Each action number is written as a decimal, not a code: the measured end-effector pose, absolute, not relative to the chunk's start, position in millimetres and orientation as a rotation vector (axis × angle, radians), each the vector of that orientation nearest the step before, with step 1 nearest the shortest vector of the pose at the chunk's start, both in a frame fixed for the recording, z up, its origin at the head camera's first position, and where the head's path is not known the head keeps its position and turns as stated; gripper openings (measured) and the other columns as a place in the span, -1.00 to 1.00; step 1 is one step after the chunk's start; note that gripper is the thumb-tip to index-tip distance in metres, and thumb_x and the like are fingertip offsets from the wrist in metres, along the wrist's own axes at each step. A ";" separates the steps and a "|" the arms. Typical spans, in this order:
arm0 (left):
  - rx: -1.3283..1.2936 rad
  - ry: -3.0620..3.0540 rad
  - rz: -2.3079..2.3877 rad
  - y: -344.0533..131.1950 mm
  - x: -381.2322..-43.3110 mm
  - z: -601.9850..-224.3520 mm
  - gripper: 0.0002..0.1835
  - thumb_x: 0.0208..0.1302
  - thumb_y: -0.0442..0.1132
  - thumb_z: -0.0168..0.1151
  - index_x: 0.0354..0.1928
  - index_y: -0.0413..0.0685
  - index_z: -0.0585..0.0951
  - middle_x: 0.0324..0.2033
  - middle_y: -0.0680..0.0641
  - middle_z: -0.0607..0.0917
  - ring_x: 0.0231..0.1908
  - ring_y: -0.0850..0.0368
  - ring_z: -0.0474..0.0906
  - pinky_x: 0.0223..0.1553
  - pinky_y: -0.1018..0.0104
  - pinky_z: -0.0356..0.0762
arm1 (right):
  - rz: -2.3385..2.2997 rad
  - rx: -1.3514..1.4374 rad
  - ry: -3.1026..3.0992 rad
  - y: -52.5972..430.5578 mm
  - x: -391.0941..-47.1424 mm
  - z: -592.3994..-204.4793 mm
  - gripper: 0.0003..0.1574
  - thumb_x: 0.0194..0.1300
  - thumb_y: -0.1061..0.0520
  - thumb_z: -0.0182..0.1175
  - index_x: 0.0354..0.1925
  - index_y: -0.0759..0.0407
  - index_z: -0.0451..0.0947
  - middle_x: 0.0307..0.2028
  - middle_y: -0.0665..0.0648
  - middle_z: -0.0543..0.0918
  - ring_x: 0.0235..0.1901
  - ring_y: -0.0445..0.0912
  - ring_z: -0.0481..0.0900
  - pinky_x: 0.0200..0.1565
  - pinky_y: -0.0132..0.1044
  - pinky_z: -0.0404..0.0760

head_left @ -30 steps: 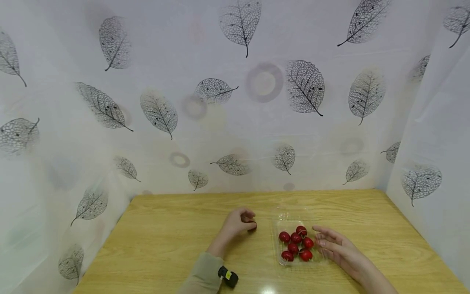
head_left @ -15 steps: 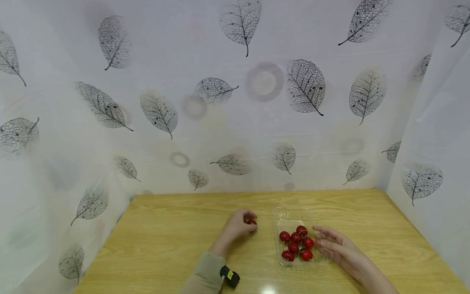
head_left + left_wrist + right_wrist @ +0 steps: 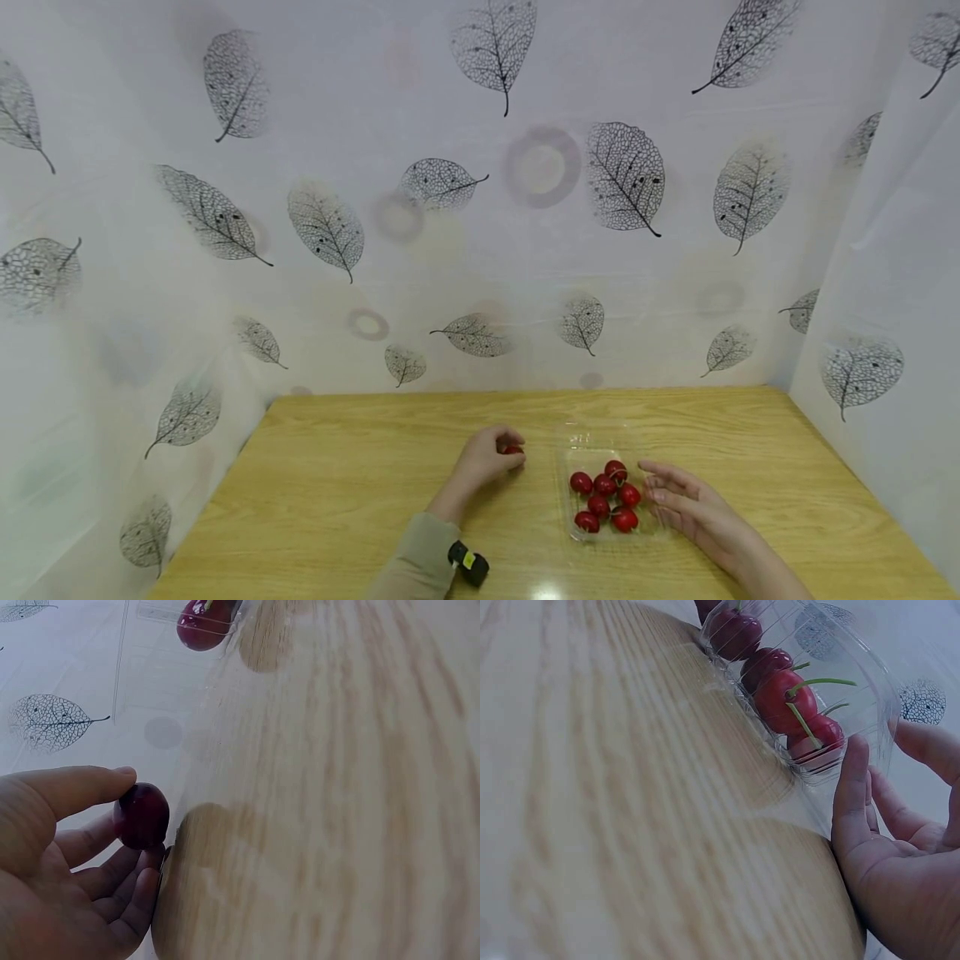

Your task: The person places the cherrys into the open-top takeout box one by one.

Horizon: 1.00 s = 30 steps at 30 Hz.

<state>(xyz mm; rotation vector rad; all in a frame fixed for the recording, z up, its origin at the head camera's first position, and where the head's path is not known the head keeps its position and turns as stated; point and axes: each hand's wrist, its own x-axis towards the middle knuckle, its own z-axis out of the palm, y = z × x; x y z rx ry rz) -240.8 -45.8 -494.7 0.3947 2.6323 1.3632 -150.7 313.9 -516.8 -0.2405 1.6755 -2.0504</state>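
My left hand (image 3: 483,458) pinches a dark red cherry (image 3: 142,816) between thumb and fingers, left of a clear plastic container (image 3: 600,455). Its little-finger side lies against the tabletop in the left wrist view. Several red cherries (image 3: 604,485), some with green stems (image 3: 825,681), lie inside the container. At the container's right side is my right hand (image 3: 701,512), its fingers fairly straight. In the right wrist view, its fingertips (image 3: 857,754) touch the container's near end and rim. The cherry in the left hand is partly hidden by fingers in the head view.
The wood-grain table (image 3: 337,483) reaches back to a pale sheet (image 3: 480,250) printed with leaves, which also hangs at both sides. A black strapped device (image 3: 468,562) is on my left wrist, below the sleeve (image 3: 420,554).
The cherry in my left hand has shifted slightly upward between the fingers, and more of its red surface shows. My right hand, the container and its cherries stay in place.
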 end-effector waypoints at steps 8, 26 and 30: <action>0.380 2.625 1.403 -43.5 -238.7 -493.1 -0.85 0.37 -0.30 0.45 -0.07 -0.12 0.76 -0.15 -0.08 0.80 -0.12 0.05 0.66 0.01 0.06 0.67 | -2.075 -0.287 1.650 314.0 -151.1 -518.0 -0.45 0.70 0.23 -0.11 0.25 -0.41 0.53 0.15 -0.15 0.55 0.15 -0.32 0.61 0.22 -0.42 0.64; 0.546 2.578 1.512 -24.9 -224.9 -466.0 -0.77 0.37 -0.29 0.44 0.00 -0.22 0.74 -0.13 -0.11 0.81 -0.12 0.06 0.70 -0.08 0.27 0.69 | -2.072 -0.269 1.652 313.9 -151.4 -518.4 -0.46 0.70 0.22 -0.10 0.25 -0.42 0.54 0.15 -0.15 0.54 0.15 -0.32 0.61 0.23 -0.42 0.64; 0.567 2.551 1.554 -17.5 -221.3 -456.6 -0.77 0.36 -0.28 0.45 0.00 -0.19 0.75 -0.14 -0.10 0.81 -0.14 0.07 0.70 -0.09 0.32 0.69 | -2.071 -0.266 1.652 313.9 -151.0 -518.1 -0.47 0.70 0.22 -0.10 0.25 -0.41 0.54 0.15 -0.15 0.54 0.15 -0.32 0.61 0.22 -0.42 0.65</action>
